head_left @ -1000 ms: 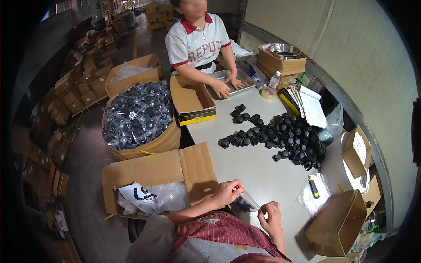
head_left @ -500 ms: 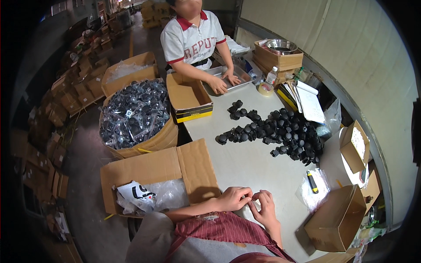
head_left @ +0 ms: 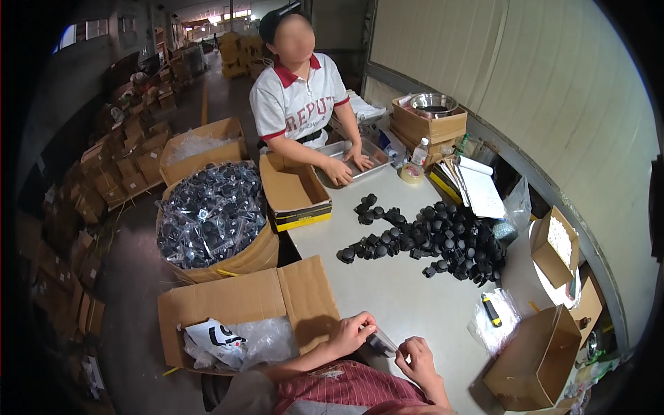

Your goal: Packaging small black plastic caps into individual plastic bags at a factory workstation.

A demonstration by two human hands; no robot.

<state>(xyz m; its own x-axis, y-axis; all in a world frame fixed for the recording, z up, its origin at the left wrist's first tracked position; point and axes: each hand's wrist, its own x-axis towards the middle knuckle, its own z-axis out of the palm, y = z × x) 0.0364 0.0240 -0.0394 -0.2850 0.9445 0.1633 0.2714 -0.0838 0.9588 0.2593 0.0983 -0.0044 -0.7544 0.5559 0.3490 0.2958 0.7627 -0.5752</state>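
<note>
At the near edge of the grey table (head_left: 401, 290), my left hand (head_left: 351, 333) and my right hand (head_left: 416, 358) hold a small clear plastic bag (head_left: 382, 342) between them. The left fingers pinch its upper end and the right fingers grip its lower end. Something dark shows inside the bag. A heap of small black plastic parts (head_left: 429, 238) lies in the middle of the table, well beyond both hands.
An open cardboard box (head_left: 242, 311) with clear bags stands left of my hands, behind it a round bin (head_left: 211, 225) of bagged black parts. Across the table a person presses both hands into a metal tray (head_left: 356, 158). More boxes (head_left: 532, 356) and a yellow-black tool (head_left: 491, 310) sit at the right.
The view has tilted upward. My two hands came together at the table's near edge and now hold the small bag closer to my body.
</note>
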